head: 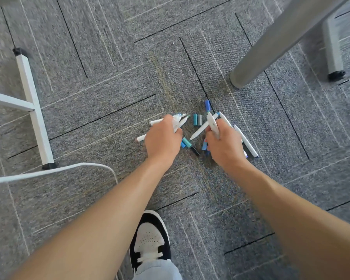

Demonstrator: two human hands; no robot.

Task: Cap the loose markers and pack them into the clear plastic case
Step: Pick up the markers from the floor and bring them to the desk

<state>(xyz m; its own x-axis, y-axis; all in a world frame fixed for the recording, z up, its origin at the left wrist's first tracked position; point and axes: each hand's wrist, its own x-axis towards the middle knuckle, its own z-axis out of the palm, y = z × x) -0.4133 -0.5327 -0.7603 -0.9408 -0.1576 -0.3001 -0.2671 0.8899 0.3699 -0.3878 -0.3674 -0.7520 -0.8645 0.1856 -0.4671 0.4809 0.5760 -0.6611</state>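
Observation:
White-barrelled markers and loose caps lie scattered on the grey carpet. My left hand (163, 139) is closed around a bundle of several uncapped markers (178, 121), tips pointing up and right. My right hand (225, 145) grips one uncapped marker (212, 123) upright, green tip up. Between the hands lie a teal cap and a grey cap (197, 119) side by side, a dark blue cap (207, 105) farther off, and teal, blue and black caps (187, 142) nearer me. More markers (245, 138) lie under and right of my right hand. No clear case is in view.
A thick grey table leg (271, 47) slants down just beyond the markers at upper right, with a caster foot (336, 74) farther right. A white metal frame (31, 102) stands at left, a white cable (59, 170) loops across the floor, and my shoe (149, 239) is below.

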